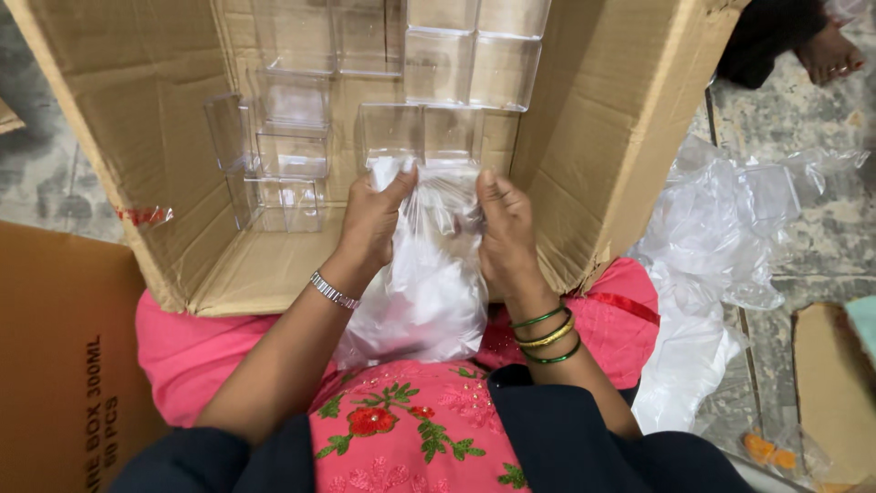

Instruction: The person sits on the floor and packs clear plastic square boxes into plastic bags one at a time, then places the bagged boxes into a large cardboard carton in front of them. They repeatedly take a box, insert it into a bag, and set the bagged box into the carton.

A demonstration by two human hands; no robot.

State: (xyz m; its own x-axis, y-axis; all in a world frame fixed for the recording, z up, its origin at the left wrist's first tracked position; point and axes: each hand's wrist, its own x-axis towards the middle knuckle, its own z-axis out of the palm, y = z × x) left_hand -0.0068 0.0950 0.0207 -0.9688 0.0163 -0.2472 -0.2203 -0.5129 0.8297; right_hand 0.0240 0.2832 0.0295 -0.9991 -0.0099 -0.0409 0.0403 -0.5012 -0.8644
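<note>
My left hand (371, 222) and my right hand (504, 228) both grip the top of a clear plastic bag (424, 292) that hangs down onto my pink lap. The bag's open mouth is pinched between my thumbs and fingers just in front of a large cardboard box (155, 119) lying on its side. Inside the box, several clear square plastic containers (438, 64) are stacked against its back wall. A metal watch band is on my left wrist, green and gold bangles on the right.
A heap of crumpled clear plastic bags (730, 246) lies on the stone floor to the right. A closed brown carton (55, 365) stands at the left. Another cardboard piece (826, 393) sits at the lower right. Someone's foot (826, 50) shows at the top right.
</note>
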